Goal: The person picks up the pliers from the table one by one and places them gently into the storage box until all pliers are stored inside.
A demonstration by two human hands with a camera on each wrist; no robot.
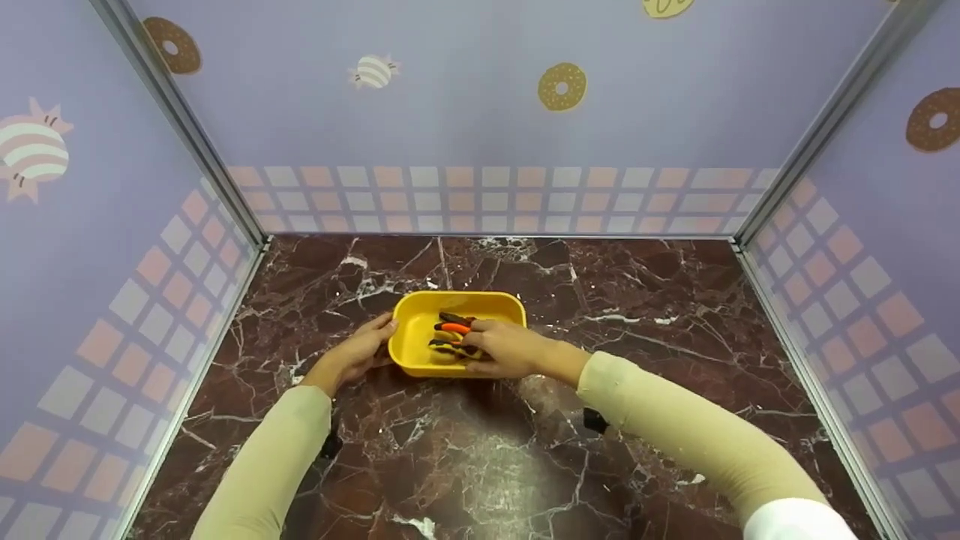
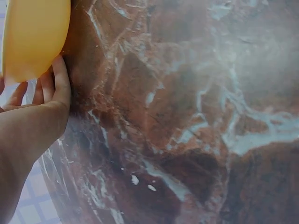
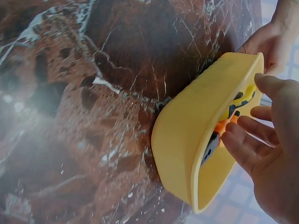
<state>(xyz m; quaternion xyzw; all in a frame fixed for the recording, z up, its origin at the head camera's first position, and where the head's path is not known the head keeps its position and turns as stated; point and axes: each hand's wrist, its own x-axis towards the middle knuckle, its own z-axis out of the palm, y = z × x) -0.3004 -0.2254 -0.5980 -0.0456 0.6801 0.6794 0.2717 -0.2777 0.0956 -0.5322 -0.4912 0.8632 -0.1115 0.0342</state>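
A yellow plastic bin sits on the dark marbled surface. Inside lie hand tools that look like pliers, one with an orange handle and another with yellow-and-black handles; their heads are partly covered. My left hand holds the bin's left end, fingers curved round its outer wall. Over the right part of the bin, my right hand reaches in among the tools. In the right wrist view, its loosely bent fingers hover at the handles and the thumb is near the rim, with no clear grip on a tool.
Lilac panels with a checked border enclose the back and both sides. Metal posts stand at the corners. The marbled surface spreads round the bin, with glare toward the front.
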